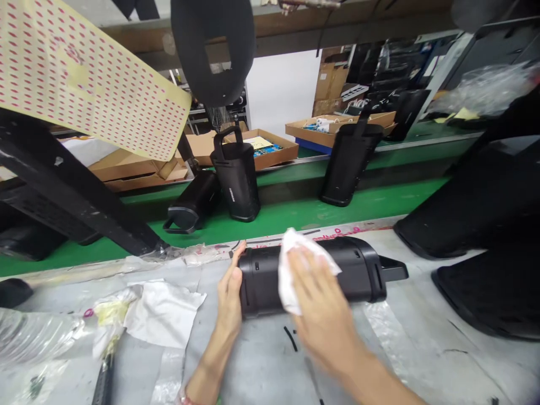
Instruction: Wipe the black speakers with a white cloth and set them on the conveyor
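A black portable speaker (261, 281) with a strap-like handle at its right end lies on its side on the grey work surface. My left hand (230, 292) holds the speaker's left end, thumb on the near side and fingers reaching up along the end. With its fingers laid over a white cloth (290, 270), my right hand (318, 287) presses the cloth onto the middle of the speaker. The hand covers part of both the cloth and the speaker.
Other black speakers stand on the green belt (287, 197), among them an upright speaker (236, 180). Large black housings (485, 191) stand at right. A white cloth (162, 312) and a brush-like tool (105, 365) lie at left. A dotted sticker sheet (105, 73) hangs upper left.
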### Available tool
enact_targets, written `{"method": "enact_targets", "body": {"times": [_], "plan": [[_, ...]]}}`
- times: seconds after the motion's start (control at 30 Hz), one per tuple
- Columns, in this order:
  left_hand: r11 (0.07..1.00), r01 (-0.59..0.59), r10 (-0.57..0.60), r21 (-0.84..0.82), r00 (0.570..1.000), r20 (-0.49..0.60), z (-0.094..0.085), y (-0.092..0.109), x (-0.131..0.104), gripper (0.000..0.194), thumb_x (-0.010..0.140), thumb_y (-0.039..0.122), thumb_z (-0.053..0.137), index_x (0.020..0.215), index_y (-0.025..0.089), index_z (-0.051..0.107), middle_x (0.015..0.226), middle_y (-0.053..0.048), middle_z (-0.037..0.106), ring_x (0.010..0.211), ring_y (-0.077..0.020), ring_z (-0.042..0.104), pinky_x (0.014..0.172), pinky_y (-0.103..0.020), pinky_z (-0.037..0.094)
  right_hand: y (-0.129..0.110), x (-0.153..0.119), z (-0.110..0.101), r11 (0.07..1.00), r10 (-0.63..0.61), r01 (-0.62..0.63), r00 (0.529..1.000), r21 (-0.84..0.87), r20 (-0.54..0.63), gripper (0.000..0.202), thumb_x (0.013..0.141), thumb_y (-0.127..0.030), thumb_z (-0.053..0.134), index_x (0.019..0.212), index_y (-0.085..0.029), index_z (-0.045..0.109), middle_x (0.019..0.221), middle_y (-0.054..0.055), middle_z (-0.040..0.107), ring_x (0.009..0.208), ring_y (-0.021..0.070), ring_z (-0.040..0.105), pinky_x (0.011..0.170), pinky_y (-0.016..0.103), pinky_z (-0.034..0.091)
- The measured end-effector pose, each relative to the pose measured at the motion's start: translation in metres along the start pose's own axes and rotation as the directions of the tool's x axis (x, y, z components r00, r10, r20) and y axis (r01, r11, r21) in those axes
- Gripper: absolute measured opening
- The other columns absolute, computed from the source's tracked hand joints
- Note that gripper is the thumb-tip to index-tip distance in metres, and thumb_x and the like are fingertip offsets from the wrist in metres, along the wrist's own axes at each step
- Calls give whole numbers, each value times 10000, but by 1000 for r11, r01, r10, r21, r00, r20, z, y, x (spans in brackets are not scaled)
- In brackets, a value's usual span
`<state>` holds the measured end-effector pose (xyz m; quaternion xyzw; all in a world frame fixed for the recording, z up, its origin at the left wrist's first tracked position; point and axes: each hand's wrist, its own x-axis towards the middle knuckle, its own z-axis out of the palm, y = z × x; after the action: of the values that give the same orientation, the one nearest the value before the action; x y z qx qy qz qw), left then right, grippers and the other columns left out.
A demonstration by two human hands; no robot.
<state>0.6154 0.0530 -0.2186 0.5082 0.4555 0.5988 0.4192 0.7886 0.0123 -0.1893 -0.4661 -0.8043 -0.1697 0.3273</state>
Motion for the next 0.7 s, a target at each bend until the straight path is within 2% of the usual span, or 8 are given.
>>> {"method": "enact_targets", "body": {"times": [0.13, 0.23, 0.37, 0.43, 0.5, 0.6, 0.63, 0.7], "plan": [[998, 17, -15, -68, 999, 30, -6, -4, 2, 443, 912, 503, 526, 1259, 249, 633, 1393, -31, 583, 1360, -263, 449, 1179, -398, 291, -23, 15, 6, 982, -161, 153, 984, 108, 73, 542, 879, -126, 365, 1390, 7, 490, 1495, 153, 418, 1438, 309, 255, 1167, 437, 294], [995, -32, 37, -94, 998, 51, -10, -6, 5, 374, 831, 502, 615, 1111, 261, 673, 1323, -20, 618, 1306, -283, 485, 1108, -382, 349, 3, 3, -3, 982, -183, 179, 981, 60, 69, 564, 862, -112, 334, 1394, 9, 474, 1482, 156, 434, 1434, 294, 271, 1159, 452, 301], [991, -106, 114, -78, 988, 105, -13, -2, 8, 347, 784, 522, 642, 1025, 273, 667, 1257, -8, 629, 1266, -273, 485, 1030, -339, 376, 69, -32, -32, 992, 30, -32, 999, -118, -19, 522, 883, -117, 345, 1367, 40, 466, 1394, 230, 510, 1423, 305, 302, 1169, 526, 241], [989, -134, 142, -69, 980, 142, -15, 2, 7, 367, 753, 547, 655, 1000, 275, 663, 1231, -13, 634, 1243, -277, 488, 1011, -336, 382, 98, -49, -49, 969, 242, -243, 970, -43, -12, 488, 909, -217, 365, 1310, -10, 553, 1356, 205, 554, 1351, 329, 424, 1152, 543, 279], [988, -145, 153, -53, 971, 184, -18, 8, 4, 392, 731, 554, 665, 997, 266, 676, 1235, -27, 633, 1248, -289, 483, 1010, -337, 386, 118, -63, -66, 773, 628, -624, 778, 112, 1, 518, 898, -418, 395, 1169, -71, 668, 1217, 186, 653, 1207, 370, 565, 1079, 555, 391], [998, -49, 55, -39, 983, 178, -17, 18, -9, 407, 765, 556, 645, 1035, 260, 717, 1311, -35, 620, 1329, -296, 439, 1075, -341, 357, 128, -77, -83, 307, 938, -922, 335, 236, 91, 570, 834, -624, 444, 881, -135, 733, 852, 177, 731, 881, 396, 696, 736, 490, 587], [998, 22, -16, -53, 993, 120, -14, 22, -15, 410, 802, 563, 618, 1083, 280, 715, 1344, -20, 608, 1362, -283, 415, 1117, -349, 320, 126, -79, -85, 216, 952, -934, 266, 285, 150, 576, 816, -657, 462, 820, -145, 726, 779, 169, 724, 794, 386, 703, 626, 451, 593], [964, 228, -234, -134, 972, -32, -5, 29, -30, 427, 859, 589, 568, 1190, 342, 676, 1404, 25, 571, 1397, -254, 385, 1183, -384, 232, 114, -79, -82, 100, 929, -911, 229, 401, 289, 592, 785, -703, 495, 797, -159, 727, 784, 145, 727, 787, 365, 705, 613, 409, 603]]}}
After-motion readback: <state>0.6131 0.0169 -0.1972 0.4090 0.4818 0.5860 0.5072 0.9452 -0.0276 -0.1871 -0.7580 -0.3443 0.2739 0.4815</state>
